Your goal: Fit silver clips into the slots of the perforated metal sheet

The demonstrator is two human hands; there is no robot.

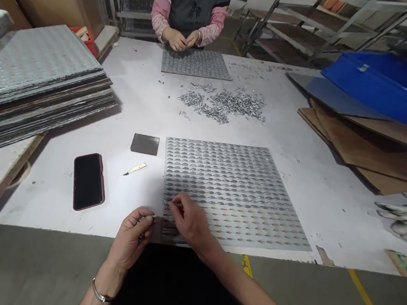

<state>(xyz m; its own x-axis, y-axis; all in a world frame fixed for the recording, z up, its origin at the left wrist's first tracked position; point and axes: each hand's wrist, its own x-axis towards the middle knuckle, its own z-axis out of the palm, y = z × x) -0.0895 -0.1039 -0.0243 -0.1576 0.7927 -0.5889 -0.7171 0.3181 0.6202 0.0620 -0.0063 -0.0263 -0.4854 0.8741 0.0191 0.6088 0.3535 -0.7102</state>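
A flat board (223,173) with rows of small leaf-shaped slots lies before me. Its far rows hold dark grey metal pieces; the nearer rows show orange-brown marks. My right hand (191,221) is over the board's left part, thumb and forefinger pinched at the left end of a row; what they hold is too small to name. Left of the board's near corner, my left hand (133,234) is closed around several small metal pieces (141,236), one showing at its fingertips. Farther back lies a loose pile of metal pieces (237,104).
A phone (88,182), a small blade (135,169) and a dark block (144,144) lie left of the board. Stacked boards (46,70) stand at left. Across the table, a person's hands (181,40) are over another board (197,64). Brown sheets (355,143), blue bin (382,88) and glove (403,222) are at right.
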